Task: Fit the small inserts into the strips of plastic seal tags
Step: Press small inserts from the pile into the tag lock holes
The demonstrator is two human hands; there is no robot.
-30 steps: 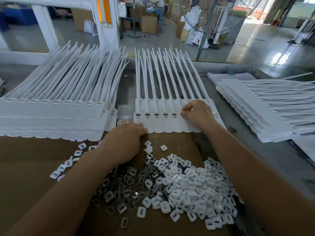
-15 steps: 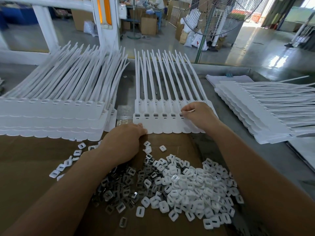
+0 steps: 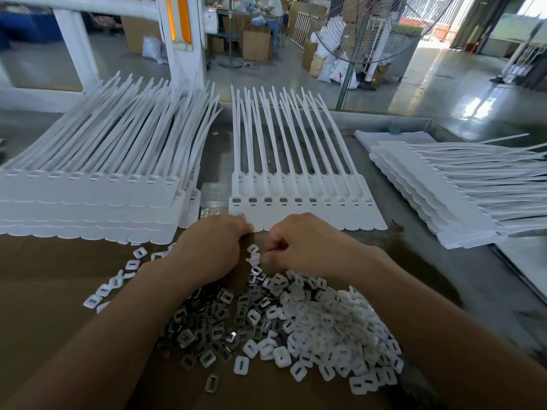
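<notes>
A white strip of seal tags (image 3: 307,208) lies flat in front of me, tails pointing away. Several left slots hold dark inserts; the right ones look unfilled. A heap of small white and metal inserts (image 3: 296,327) covers the brown cardboard (image 3: 59,291) below. My left hand (image 3: 211,247) rests knuckles-up at the strip's near left edge, fingers curled under; what it holds is hidden. My right hand (image 3: 307,247) hovers beside it over the top of the heap, fingers curled, tips near a white insert (image 3: 254,258).
A tall stack of tag strips (image 3: 88,199) stands at the left, another stack (image 3: 444,190) fans out at the right. The grey metal table (image 3: 429,261) ends at a raised back rim. A standing fan (image 3: 364,34) and cartons are beyond.
My right hand has pulled back from the strip's slots to the top of the insert heap, next to my left hand. The left hand has stayed put.
</notes>
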